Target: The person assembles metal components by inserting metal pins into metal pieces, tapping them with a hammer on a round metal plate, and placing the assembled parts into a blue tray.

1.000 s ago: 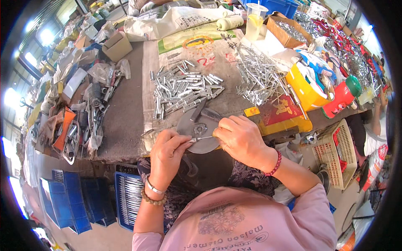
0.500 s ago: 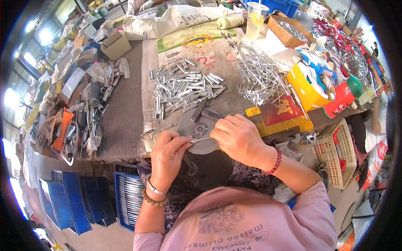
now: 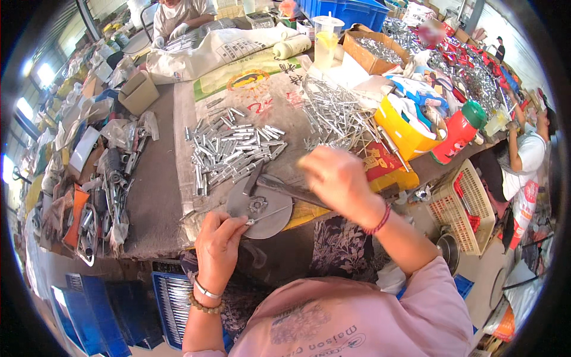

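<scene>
Cluttered workbench (image 3: 154, 196): hands, left (image 3: 219, 241) seemingly pinching, right (image 3: 336, 178) raised.

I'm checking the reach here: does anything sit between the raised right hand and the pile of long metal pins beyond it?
Nothing visible does. The right hand hovers just short of the pile of long metal pins, with only printed sacking between them.
</scene>
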`<state>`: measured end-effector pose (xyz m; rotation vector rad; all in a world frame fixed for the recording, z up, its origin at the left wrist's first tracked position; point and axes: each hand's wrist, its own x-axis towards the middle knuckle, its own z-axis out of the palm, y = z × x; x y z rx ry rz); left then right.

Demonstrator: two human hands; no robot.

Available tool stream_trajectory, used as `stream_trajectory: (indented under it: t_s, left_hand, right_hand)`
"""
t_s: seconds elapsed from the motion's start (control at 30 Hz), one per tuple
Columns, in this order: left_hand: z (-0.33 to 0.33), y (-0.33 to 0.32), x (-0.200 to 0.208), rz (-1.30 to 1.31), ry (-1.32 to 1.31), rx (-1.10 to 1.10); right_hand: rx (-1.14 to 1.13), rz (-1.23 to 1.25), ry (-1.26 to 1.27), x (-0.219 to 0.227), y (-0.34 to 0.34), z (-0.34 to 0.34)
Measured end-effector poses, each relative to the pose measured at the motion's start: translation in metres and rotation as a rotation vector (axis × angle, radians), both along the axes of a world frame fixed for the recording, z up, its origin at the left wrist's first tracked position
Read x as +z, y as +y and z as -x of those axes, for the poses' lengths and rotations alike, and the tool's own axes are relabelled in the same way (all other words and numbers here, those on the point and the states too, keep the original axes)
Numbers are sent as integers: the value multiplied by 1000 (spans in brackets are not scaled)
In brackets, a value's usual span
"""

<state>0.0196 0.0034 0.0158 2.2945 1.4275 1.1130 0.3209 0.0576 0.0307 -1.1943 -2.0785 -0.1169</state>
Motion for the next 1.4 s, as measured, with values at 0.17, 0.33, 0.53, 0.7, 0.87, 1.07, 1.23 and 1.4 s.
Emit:
stream_trajectory:
  t_s: [0.17, 0.33, 0.53, 0.7, 0.87, 1.07, 1.23, 1.4]
  left_hand:
    - [23, -5, -10, -11, 84, 37]
    - [8, -5, -26, -28, -109, -63]
    - [14, -15, -31, -101, -110, -18]
    - [14, -9, -35, -97, -113, -27]
    - [14, -7, -35, -90, -119, -35]
    - [13, -9, -33, -80, -121, -34]
    - [13, -9, -33, -76, -110, -34]
    - [13, -10, -33, -70, -96, -20]
  right_hand:
    - [-167, 27, -44, -16, 33, -9]
    - [-267, 221, -184, -39, 34, -36]
    - [-287, 208, -263, -41, 47, -33]
    - [-336, 133, -288, -47, 55, -30]
    - [-310, 102, -346, -52, 54, -32]
    - [-245, 153, -356, -39, 47, -29]
    - [-216, 125, -340, -28, 39, -20]
    - [132, 838, 695, 13, -25, 57]
